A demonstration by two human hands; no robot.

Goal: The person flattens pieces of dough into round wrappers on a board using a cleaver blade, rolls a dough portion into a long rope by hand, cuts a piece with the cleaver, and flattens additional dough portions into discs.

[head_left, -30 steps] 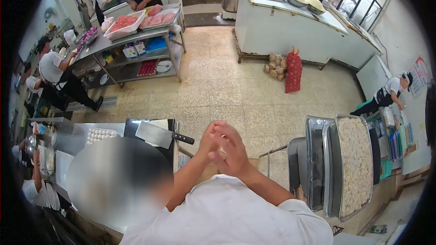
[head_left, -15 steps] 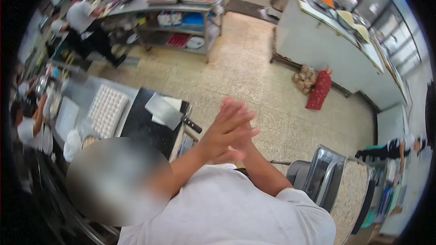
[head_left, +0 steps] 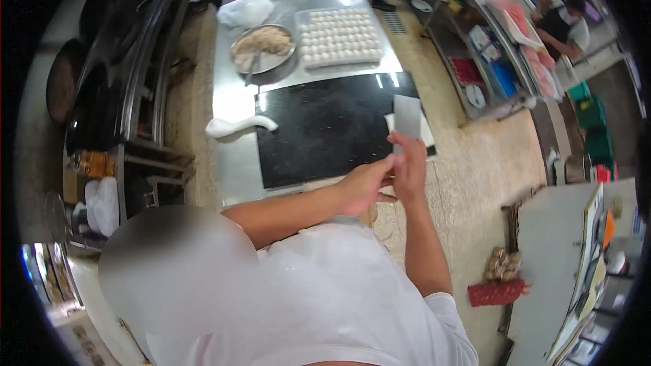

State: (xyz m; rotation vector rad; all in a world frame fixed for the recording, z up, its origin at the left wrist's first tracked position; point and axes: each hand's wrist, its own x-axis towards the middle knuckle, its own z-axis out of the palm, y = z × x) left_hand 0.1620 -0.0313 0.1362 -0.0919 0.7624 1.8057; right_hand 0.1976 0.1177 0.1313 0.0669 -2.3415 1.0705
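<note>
My left hand [head_left: 364, 186] and my right hand [head_left: 411, 169] meet in front of my white shirt, with nothing visible between them. The right hand's fingers are stretched out. Those of the left are apart, some hidden behind the right. Just beyond my right fingertips lies a cleaver [head_left: 407, 114], its handle covered by the hand, on a white sheet [head_left: 426, 133]. Both rest at the right edge of a black board [head_left: 319, 139]. A long white thing [head_left: 234, 126], perhaps cloth, lies across the board's left edge.
The metal table [head_left: 237, 163] carries a bowl of pale filling [head_left: 274, 42] with a utensil, a tray of small white balls [head_left: 340, 39] and a white plastic bag [head_left: 247, 11]. A stove [head_left: 129, 74] is left. A red net sack [head_left: 496, 293] lies on the floor. A person [head_left: 566, 30] works far right.
My view and body have turned left, so the table with the black board now lies in front. My hands remain together but have shifted against each other.
</note>
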